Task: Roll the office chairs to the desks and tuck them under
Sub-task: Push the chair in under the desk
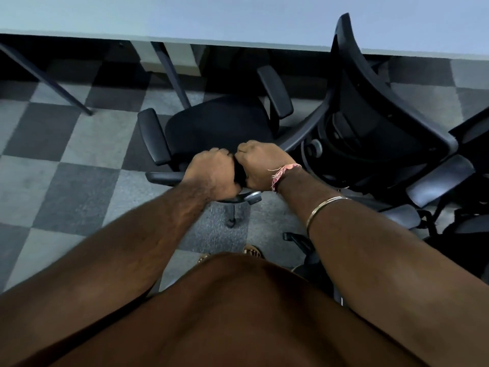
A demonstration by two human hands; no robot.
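A black office chair with two padded armrests stands in front of me, its seat facing the pale desk that runs across the top of the view. The front of the seat lies in shadow below the desk edge. My left hand and my right hand sit side by side, knuckles up, both gripping the top of the chair's backrest. The backrest itself is mostly hidden beneath my hands. One caster shows below the chair.
A second black chair with a mesh back stands close on the right, its armrests near my right forearm. Slanted desk legs stand on the grey and black checkered carpet to the left. My feet are behind the chair.
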